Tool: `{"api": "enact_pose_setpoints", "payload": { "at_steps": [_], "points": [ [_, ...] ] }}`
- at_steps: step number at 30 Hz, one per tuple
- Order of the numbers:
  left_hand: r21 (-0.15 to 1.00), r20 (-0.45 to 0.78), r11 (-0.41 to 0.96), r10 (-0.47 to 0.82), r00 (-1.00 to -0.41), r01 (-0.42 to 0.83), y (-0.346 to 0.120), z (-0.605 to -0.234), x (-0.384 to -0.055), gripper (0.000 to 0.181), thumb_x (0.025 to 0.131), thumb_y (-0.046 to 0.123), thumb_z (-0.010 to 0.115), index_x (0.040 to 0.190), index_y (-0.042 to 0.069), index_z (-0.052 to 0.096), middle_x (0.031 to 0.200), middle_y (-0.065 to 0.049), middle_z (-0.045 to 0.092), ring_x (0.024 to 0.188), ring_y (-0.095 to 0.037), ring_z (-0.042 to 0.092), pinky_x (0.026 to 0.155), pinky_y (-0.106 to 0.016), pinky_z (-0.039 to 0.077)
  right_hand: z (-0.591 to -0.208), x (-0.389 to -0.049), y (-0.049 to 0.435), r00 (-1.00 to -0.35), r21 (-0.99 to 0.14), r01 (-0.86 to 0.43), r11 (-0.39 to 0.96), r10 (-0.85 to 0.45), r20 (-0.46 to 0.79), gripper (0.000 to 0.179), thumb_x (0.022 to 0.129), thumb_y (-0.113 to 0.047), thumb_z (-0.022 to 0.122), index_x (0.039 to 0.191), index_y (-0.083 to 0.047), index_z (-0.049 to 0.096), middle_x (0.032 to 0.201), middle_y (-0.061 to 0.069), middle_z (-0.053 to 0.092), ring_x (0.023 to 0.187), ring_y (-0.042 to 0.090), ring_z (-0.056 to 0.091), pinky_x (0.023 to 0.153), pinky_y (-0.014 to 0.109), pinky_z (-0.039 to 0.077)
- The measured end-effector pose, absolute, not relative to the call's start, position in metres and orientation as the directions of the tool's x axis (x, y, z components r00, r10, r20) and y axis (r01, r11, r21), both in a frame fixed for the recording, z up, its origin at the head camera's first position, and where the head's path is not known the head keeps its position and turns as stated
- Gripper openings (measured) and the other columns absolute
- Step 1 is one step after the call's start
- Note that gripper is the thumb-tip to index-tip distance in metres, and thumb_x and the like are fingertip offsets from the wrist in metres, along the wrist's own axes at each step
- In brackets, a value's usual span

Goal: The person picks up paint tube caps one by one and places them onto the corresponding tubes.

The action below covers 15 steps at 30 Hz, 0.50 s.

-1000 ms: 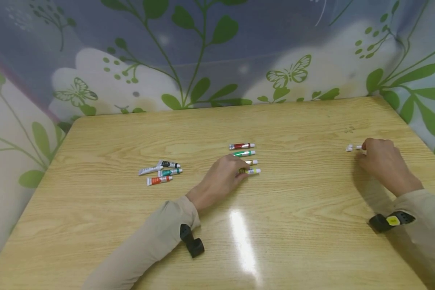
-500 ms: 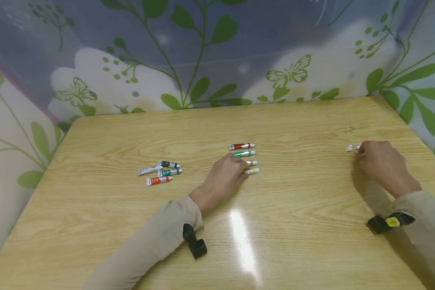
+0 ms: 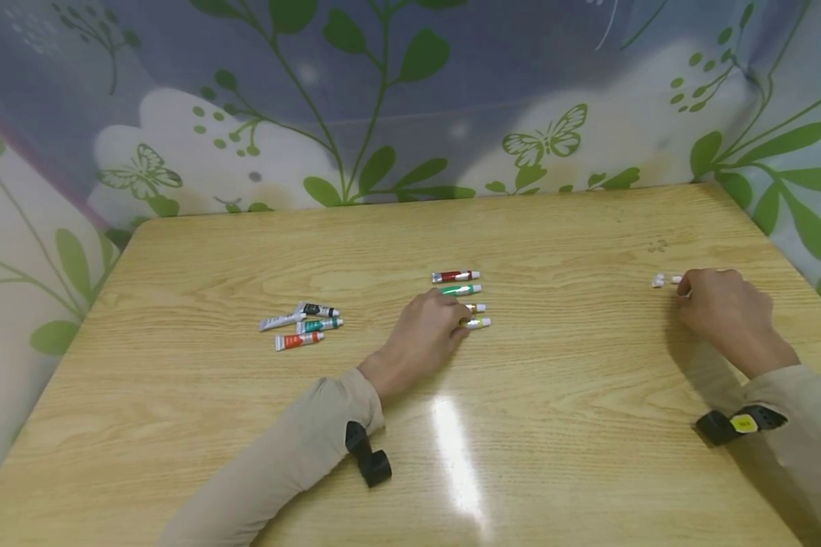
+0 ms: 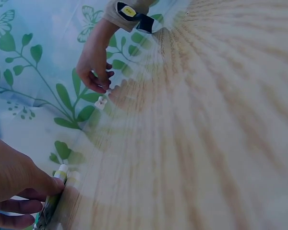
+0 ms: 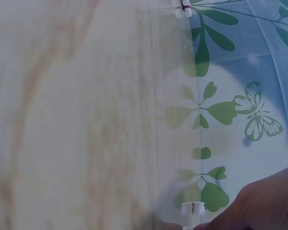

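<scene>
My left hand (image 3: pixel 420 334) grips a small yellow-green paint tube (image 3: pixel 477 324) between thumb and fingers; its white cap sticks out to the right and its back end is hidden. Just behind it lies an olive-gold tube (image 3: pixel 477 308), partly covered by the fingers. A green tube (image 3: pixel 461 290) and a dark red tube (image 3: pixel 455 276) lie farther back in the same row. On the right, my right hand (image 3: pixel 732 319) pinches a small white piece (image 3: pixel 676 279) at the tabletop, mostly hidden by the fingertips. Beside it lie small white pieces (image 5: pixel 193 208), close together.
Left of the row, a loose group holds a black tube (image 3: pixel 320 310), a white tube (image 3: pixel 282 322), a teal tube (image 3: pixel 320 325) and an orange-red tube (image 3: pixel 299 341). The wooden table (image 3: pixel 554 425) meets a leaf-patterned cloth (image 3: pixel 438 114) at the back.
My left hand has shifted slightly right over the yellow-green tube, covering more of its label. The right hand has dropped a little toward the front, still at the white pieces.
</scene>
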<state>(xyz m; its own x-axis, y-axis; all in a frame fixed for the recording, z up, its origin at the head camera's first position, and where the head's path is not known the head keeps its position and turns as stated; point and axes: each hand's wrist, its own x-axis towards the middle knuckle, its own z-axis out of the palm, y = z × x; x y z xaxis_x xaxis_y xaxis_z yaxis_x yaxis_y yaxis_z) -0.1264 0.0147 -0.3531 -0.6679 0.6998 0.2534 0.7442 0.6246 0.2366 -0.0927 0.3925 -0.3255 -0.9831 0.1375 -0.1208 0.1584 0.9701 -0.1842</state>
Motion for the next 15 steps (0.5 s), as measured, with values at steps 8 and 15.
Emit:
{"api": "enact_pose_setpoints", "payload": {
  "at_steps": [8, 15],
  "points": [
    [0.256, 0.252, 0.632, 0.687, -0.682, 0.731, 0.0141, -0.3532, -0.1259, 0.011, 0.089, 0.014, 0.070, 0.097, 0.008, 0.075, 0.091, -0.001, 0.071, 0.089, -0.019, 0.062, 0.083, -0.033, 0.050, -0.3251, -0.0918, 0.3926, -0.982, -0.184, 0.165, 0.969, 0.144, -0.124, 0.028, 0.081, -0.004, 0.051, 0.105, 0.008, 0.061, 0.100, 0.039, 0.057, 0.084, 0.053, 0.057, 0.052, 0.059, 0.042],
    [0.261, 0.256, 0.634, 0.682, -0.685, 0.728, 0.0139, -0.3546, -0.1262, 0.011, 0.089, 0.014, 0.071, 0.098, 0.008, 0.075, 0.091, -0.001, 0.071, 0.086, -0.018, 0.061, 0.080, -0.032, 0.050, -0.3253, -0.0901, 0.3924, -0.984, -0.190, 0.155, 0.969, 0.135, -0.116, 0.023, 0.079, -0.003, 0.051, 0.097, 0.006, 0.063, 0.091, 0.033, 0.059, 0.075, 0.044, 0.057, 0.049, 0.052, 0.042]
  ]
}}
